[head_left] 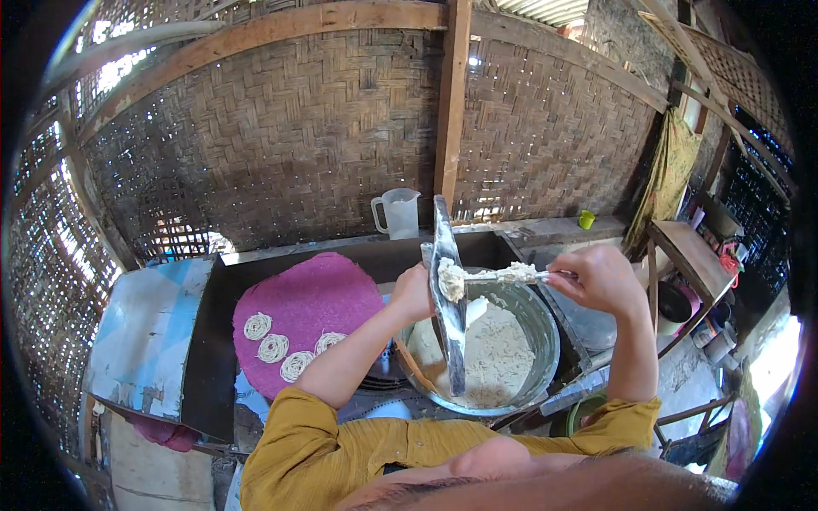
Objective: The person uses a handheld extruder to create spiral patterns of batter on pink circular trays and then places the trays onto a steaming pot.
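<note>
My left hand (411, 295) is closed around the handle side of a long, dark wooden press (456, 341), held on edge over a basin (550, 362). A lump of pale dough (451, 279) sits at the press's middle. In my right hand (596, 278) is a spoon (487, 277), reaching left so that its tip meets that lump. More dough clings along the spoon near my fingers. Crumbly pale dough (503, 353) lies in the basin below, with a small white piece (476, 312) sticking up beside the press. My left fingers are partly hidden behind the press.
Left of the basin, a round purple cloth (298, 294) bears several coiled noodle-like rounds (273, 348). A clear pitcher (400, 213) stands behind, by the woven wall. A blue-white panel (153, 328) is at far left, a small green cup (586, 220) on the back ledge.
</note>
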Motion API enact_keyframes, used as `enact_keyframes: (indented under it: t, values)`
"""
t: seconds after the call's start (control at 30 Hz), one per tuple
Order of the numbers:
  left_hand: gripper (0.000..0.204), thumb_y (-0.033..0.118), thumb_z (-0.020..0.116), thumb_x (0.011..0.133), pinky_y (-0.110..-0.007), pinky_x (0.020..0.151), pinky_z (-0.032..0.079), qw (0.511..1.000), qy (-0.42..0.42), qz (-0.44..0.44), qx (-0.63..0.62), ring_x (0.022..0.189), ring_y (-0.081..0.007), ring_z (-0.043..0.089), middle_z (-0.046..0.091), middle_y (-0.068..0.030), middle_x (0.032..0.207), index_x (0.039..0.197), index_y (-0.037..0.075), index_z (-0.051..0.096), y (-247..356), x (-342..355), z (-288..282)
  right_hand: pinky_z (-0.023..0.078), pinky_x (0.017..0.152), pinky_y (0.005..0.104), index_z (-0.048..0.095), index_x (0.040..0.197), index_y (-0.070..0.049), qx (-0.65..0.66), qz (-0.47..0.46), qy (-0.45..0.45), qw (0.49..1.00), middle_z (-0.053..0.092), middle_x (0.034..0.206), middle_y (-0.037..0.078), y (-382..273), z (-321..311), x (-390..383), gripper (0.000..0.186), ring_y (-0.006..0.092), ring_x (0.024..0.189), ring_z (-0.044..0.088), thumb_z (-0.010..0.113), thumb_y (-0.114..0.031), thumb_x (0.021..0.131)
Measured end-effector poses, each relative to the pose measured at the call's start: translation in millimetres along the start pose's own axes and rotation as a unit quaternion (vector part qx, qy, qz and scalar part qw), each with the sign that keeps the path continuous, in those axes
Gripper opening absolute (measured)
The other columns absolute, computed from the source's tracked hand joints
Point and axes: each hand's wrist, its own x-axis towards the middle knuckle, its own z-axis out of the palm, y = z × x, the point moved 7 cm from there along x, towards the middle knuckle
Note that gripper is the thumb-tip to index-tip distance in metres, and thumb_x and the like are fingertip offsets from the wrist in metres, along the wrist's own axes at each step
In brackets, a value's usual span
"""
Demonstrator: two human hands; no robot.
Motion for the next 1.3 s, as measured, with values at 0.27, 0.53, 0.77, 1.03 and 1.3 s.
enact_keyframes:
  t: [0.27,0.53,0.77,1.03,1.3]
  values:
    - [0.039,0.035,0.063,0.062,-0.039,0.072,0.045,1.0,0.009,0.028,0.005,0.081,-0.0346,0.056,0.057,-0.0183,0.089,0.092,0.01,0.06,22,-7,5,0.042,0.048,0.0366,0.058,0.069,-0.009,-0.097,-0.077,-0.026,0.992,0.055,0.056,0.007,-53,15,25,0.016,0.0245,0.054,0.056,0.059,-0.025,0.067]
    - [0.039,0.032,0.065,0.061,-0.039,0.071,0.044,0.997,-0.041,-0.039,-0.043,0.083,-0.0339,0.056,0.059,-0.0183,0.088,0.09,0.007,0.059,-16,1,10,0.036,0.051,0.0225,0.055,0.081,-0.009,-0.335,-0.327,0.259,0.845,0.05,0.068,-0.001,-95,23,-17,0.011,0.01,0.06,0.049,0.055,-0.017,0.073]
    - [0.032,0.024,0.063,0.066,-0.033,0.072,0.044,0.985,0.011,0.048,-0.164,0.086,-0.0274,0.057,0.059,-0.013,0.092,0.093,0.008,0.058,-26,19,24,0.041,0.056,0.0222,0.057,0.086,-0.006,0.436,0.161,0.343,0.816,0.057,0.073,-0.002,20,61,-31,0.014,0.0075,0.064,0.052,0.06,-0.002,0.073]
    - [0.037,0.024,0.064,0.065,-0.035,0.072,0.044,0.906,0.053,-0.034,-0.419,0.086,-0.0311,0.056,0.059,-0.0167,0.091,0.096,0.005,0.057,-98,26,29,0.042,0.058,0.0194,0.06,0.082,0.001,0.538,0.221,0.121,0.804,0.059,0.071,0.002,15,164,-44,0.015,0.0057,0.063,0.052,0.065,-0.007,0.071]
    - [0.031,0.02,0.063,0.066,-0.036,0.071,0.044,0.984,0.023,0.063,-0.167,0.084,-0.0342,0.056,0.059,-0.0185,0.087,0.091,0.003,0.057,-24,23,19,0.04,0.045,0.0278,0.061,0.081,-0.003,0.173,0.122,0.376,0.902,0.054,0.059,0.008,10,103,-22,0.02,0.0181,0.047,0.051,0.068,-0.008,0.063]
